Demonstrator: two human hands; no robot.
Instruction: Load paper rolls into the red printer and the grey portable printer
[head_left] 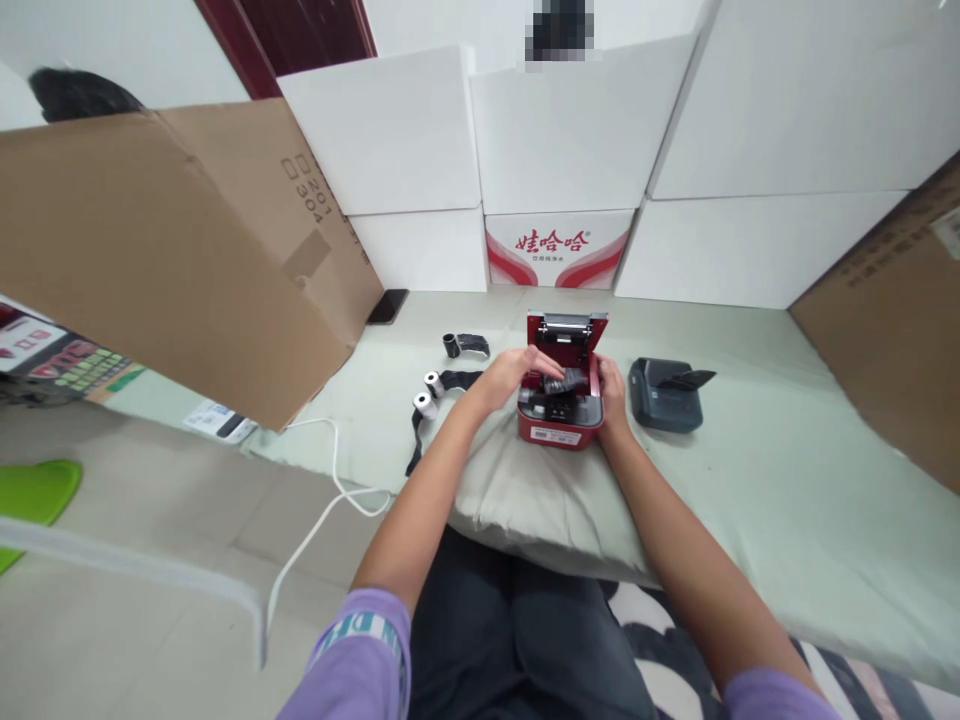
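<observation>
A small red and black label printer (561, 437) sits on the pale green cloth in front of me, its lid (568, 328) raised. Inside its bay lies a dark roll (568, 381). My left hand (517, 372) reaches in from the left with fingers stretched out over the roll, seemingly touching it. Against the printer's right side, my right hand (611, 392) grips the housing; some of its fingers are hidden. Left of the printer are two white-cored rolls (425, 404) with black strips and a black-cored roll (451, 345) with a dark strip unrolled.
A second, dark printer (666, 405) stands to the right with a black strip sticking out. White boxes (555, 130) form a wall behind, and cardboard panels (187, 230) flank both sides. A phone (388, 306) lies at back left; a white cable (330, 500) hangs over the front edge.
</observation>
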